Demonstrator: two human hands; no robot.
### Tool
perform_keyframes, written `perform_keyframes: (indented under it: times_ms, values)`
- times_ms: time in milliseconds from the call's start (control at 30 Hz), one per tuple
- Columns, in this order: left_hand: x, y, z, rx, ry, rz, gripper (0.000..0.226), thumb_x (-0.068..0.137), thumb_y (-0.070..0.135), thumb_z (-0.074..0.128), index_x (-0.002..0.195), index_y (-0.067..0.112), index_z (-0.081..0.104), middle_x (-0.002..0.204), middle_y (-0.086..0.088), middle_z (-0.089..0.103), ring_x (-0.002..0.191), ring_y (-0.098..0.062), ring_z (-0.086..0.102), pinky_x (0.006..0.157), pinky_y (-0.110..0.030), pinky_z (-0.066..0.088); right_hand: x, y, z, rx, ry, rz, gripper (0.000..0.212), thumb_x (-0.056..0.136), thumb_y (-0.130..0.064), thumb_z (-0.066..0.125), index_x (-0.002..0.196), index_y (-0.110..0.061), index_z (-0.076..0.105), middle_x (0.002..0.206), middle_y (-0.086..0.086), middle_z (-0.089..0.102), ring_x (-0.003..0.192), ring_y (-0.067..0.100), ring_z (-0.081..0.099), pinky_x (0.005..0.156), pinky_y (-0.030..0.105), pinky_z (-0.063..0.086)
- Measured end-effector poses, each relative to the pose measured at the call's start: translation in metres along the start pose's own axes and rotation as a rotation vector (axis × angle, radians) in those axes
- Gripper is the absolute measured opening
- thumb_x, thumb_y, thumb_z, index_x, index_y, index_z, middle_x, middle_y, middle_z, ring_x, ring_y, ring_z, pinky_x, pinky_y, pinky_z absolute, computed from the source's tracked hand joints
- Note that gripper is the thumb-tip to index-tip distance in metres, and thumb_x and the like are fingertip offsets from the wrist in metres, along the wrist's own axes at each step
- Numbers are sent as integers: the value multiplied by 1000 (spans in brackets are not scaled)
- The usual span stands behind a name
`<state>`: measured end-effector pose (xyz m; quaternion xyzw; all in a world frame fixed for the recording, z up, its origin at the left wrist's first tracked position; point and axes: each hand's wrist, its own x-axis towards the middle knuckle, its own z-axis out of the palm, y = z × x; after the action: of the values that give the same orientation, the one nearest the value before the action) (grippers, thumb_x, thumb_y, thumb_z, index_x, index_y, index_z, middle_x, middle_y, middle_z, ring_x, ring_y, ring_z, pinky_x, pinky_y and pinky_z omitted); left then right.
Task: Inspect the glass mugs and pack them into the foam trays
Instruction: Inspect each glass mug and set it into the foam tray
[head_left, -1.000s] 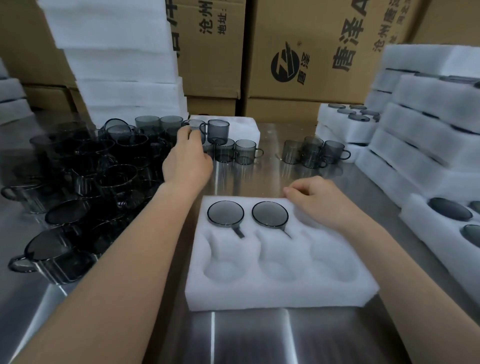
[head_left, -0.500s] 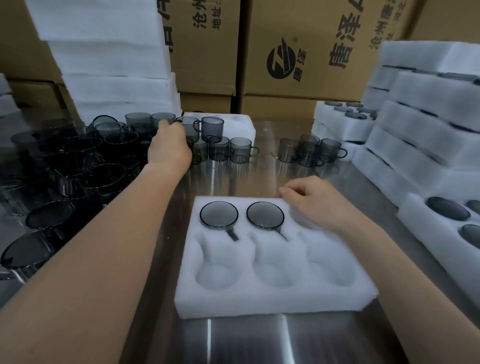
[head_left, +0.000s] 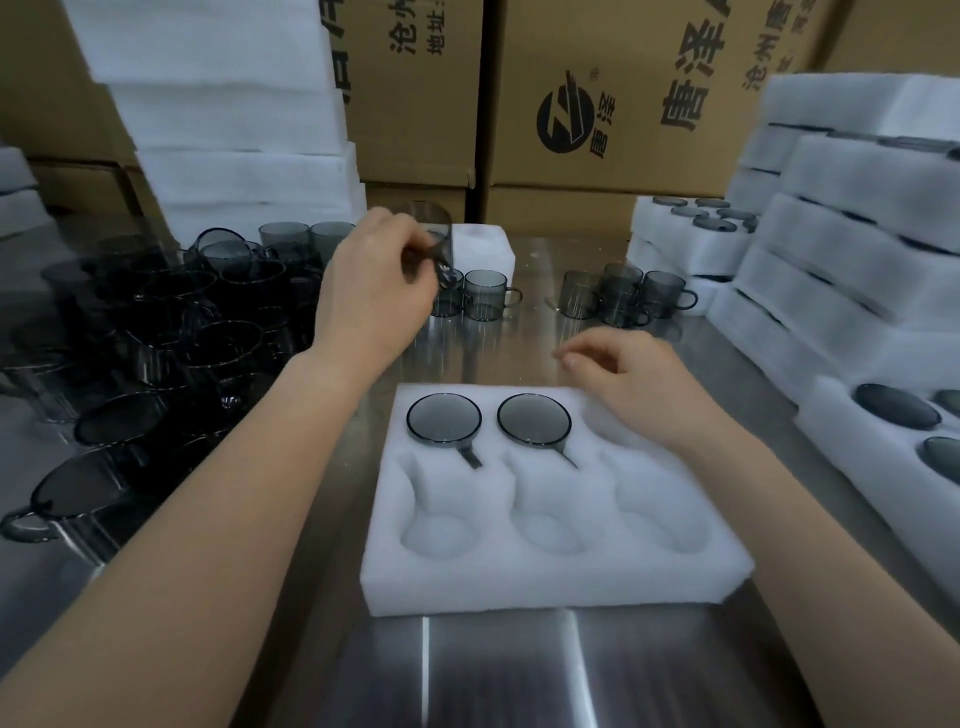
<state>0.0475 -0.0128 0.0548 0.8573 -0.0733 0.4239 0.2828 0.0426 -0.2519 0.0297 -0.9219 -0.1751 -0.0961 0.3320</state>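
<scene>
Head camera looks down over both bare forearms, which reach forward above a steel table (head_left: 493, 675). The left arm stretches far out and slightly inward, its wrist bent so the back of the left hand (head_left: 379, 291) faces the camera. Its fingers curl round the handle of a smoky glass mug (head_left: 427, 228), pinching it and holding it up clear of the table, tilted; the mug is blurred, so its finer detail cannot be made out. The right arm lies lower and nearer, crossing the far right corner of the foam tray (head_left: 545, 577). The right hand (head_left: 628, 379) has loosely curled fingers, thumb and forefinger close together, and grips nothing; whether it touches the foam cannot be told.

The tray sits in the middle of the table, between the arms. Two packed mugs (head_left: 443, 420) fill the far-left and far-middle pockets, handles pointing toward the camera. The three near pockets show bare foam.

A dense crowd of loose mugs (head_left: 156, 338) stands at the left, with smaller groups (head_left: 623, 296) beyond the tray. Filled tray stacks (head_left: 831, 260) rise at the right, and cardboard boxes (head_left: 597, 104) stand behind.
</scene>
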Motion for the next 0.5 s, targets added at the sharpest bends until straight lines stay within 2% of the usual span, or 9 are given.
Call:
perform_keyframes:
  times_ms: [67, 100, 233, 300, 367, 433, 500]
  values:
    - [-12, 15, -6, -51, -26, 83, 11, 82, 8, 62, 92, 13, 63, 93, 6, 54, 79, -14, 53, 73, -34, 48, 1, -6, -3, 237, 48, -36, 19, 98, -19, 57, 104, -35, 66, 105, -12, 70, 97, 10, 66, 91, 22, 49]
    - [-19, 21, -8, -63, -44, 121, 11, 82, 9, 63, 92, 14, 62, 92, 8, 54, 81, -15, 55, 73, -35, 49, 0, -11, -5, 396, 40, -35, 20, 99, -20, 56, 106, -37, 63, 111, -8, 69, 98, 12, 67, 92, 27, 52]
    - [-35, 39, -15, -11, -146, 277, 12, 79, 8, 70, 89, 11, 65, 90, 1, 62, 88, -22, 57, 76, -40, 47, -5, -29, -8, 976, -152, 26, 29, 95, -39, 56, 124, -41, 54, 115, 0, 69, 96, 23, 72, 79, 35, 59]
    - [-38, 45, -15, -9, -179, 334, 12, 77, 4, 72, 87, 8, 67, 89, -3, 64, 88, -27, 57, 78, -39, 45, -7, -35, -6, 1073, -195, 31, 37, 99, -35, 54, 136, -32, 51, 114, 4, 70, 89, 26, 72, 75, 34, 58]
    - [-40, 50, -14, -48, -196, 372, 14, 77, 0, 73, 89, 6, 68, 91, -5, 65, 90, -30, 57, 82, -36, 43, -8, -37, -3, 1069, -171, 42, 39, 100, -26, 51, 139, -18, 51, 112, 9, 68, 85, 26, 70, 73, 32, 58]
    - [-43, 53, -12, -139, -186, 359, 26, 77, -1, 72, 101, 7, 67, 103, -5, 62, 98, -26, 57, 88, -32, 44, -10, -36, -2, 1110, -172, 52, 34, 100, -24, 50, 132, -13, 58, 109, 14, 68, 86, 28, 69, 72, 31, 58]
    - [-46, 54, -10, -307, -181, 248, 50, 76, 0, 72, 122, 14, 58, 120, -2, 51, 106, -15, 56, 94, -23, 45, -11, -32, -3, 1181, -182, 61, 33, 99, -26, 50, 126, -12, 62, 109, 16, 68, 88, 29, 69, 74, 32, 59]
